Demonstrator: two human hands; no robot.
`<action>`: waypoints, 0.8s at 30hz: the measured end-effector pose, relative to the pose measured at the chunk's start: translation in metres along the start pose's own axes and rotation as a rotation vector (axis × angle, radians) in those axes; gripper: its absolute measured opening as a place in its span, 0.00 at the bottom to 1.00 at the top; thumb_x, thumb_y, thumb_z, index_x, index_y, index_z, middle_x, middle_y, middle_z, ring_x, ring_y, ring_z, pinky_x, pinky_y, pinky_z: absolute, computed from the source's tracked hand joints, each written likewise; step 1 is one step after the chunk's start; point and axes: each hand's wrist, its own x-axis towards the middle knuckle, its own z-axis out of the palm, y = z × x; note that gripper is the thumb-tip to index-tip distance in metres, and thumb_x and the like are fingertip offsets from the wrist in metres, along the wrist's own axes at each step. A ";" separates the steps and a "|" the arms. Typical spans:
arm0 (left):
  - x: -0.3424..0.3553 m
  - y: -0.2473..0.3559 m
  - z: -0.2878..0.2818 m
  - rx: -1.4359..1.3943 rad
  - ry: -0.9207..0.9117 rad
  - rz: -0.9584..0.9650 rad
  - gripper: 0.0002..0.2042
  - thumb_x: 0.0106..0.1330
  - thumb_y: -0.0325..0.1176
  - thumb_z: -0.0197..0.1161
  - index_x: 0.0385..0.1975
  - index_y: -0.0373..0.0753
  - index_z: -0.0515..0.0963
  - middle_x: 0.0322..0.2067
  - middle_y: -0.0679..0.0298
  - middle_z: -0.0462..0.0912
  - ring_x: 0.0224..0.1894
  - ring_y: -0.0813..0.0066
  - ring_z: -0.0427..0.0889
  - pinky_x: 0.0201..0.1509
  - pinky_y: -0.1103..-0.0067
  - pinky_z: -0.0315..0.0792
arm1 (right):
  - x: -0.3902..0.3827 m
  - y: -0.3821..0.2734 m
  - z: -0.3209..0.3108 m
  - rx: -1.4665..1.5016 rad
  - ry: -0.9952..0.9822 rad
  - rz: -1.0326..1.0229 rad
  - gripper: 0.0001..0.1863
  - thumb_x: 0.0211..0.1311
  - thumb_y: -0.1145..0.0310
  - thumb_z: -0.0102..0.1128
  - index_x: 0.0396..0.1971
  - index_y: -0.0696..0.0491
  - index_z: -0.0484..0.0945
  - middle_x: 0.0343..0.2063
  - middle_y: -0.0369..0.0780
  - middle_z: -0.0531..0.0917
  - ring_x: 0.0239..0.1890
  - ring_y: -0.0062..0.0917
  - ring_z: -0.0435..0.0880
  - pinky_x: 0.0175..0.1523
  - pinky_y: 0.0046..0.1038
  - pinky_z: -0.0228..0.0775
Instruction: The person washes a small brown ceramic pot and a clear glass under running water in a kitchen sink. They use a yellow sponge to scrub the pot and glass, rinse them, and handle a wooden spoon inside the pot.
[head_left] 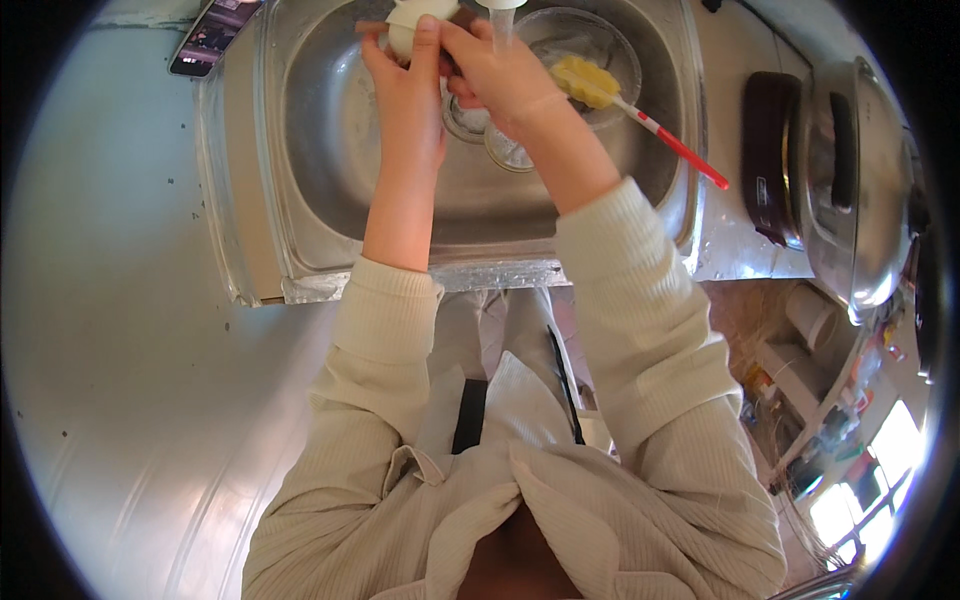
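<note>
While your left hand's (406, 88) grip is closed on the cream piece (402, 38) over the sink (328, 150), and your right hand (508, 82) curls beside it, hold unclear, favour its sides, as it's probably light, stiff and slippery.

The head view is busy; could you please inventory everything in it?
Sink: one, silver, top centre
Faucet: one, white, top edge, running
Bowl: one, clear, sink's right half
Sponge brush: one, yellow, red and white, at bowl
Round pieces: at least two, clear or silvery, mid-sink
Cream item: one, cream and brown, top edge
Phone: one, dark screen, upper left
Counter: one, grey, left
Brown object: one, dark, right of sink
Pan: one, silver, far right
Clutter: uncountable, mixed, lower right
Window panes: several, white, lower right
Jacket: one, cream, bottom
Trousers: one pair, pale, below sink
Left hand: one, bare, on cream item
Right hand: one, bare, at cream item
</note>
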 end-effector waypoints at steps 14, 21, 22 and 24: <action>-0.016 -0.017 0.003 -0.667 -0.012 -0.432 0.20 0.61 0.54 0.51 0.39 0.45 0.74 0.36 0.67 0.78 0.37 0.75 0.76 0.36 0.78 0.72 | -0.064 -0.011 -0.002 -1.239 0.043 -0.416 0.16 0.52 0.58 0.55 0.41 0.45 0.70 0.24 0.44 0.79 0.27 0.41 0.79 0.29 0.40 0.69; -0.021 -0.014 0.022 -0.871 0.067 -0.626 0.30 0.57 0.65 0.44 0.41 0.43 0.72 0.37 0.65 0.76 0.35 0.72 0.75 0.34 0.78 0.72 | -0.090 -0.019 0.007 -0.915 0.276 -0.417 0.09 0.47 0.73 0.61 0.30 0.56 0.76 0.26 0.42 0.78 0.24 0.30 0.78 0.29 0.28 0.68; -0.023 -0.011 0.024 -0.911 0.059 -0.647 0.31 0.57 0.65 0.43 0.42 0.42 0.71 0.37 0.64 0.76 0.35 0.71 0.75 0.34 0.78 0.72 | -0.092 -0.016 0.009 -0.797 0.307 -0.396 0.08 0.48 0.73 0.62 0.30 0.56 0.76 0.25 0.41 0.78 0.24 0.28 0.77 0.29 0.26 0.68; -0.025 -0.005 0.027 -0.987 0.043 -0.693 0.33 0.56 0.67 0.41 0.42 0.41 0.70 0.38 0.62 0.75 0.35 0.69 0.76 0.34 0.78 0.73 | -0.094 -0.006 0.012 -0.558 0.368 -0.348 0.08 0.48 0.74 0.62 0.30 0.57 0.75 0.24 0.40 0.78 0.22 0.23 0.76 0.28 0.23 0.67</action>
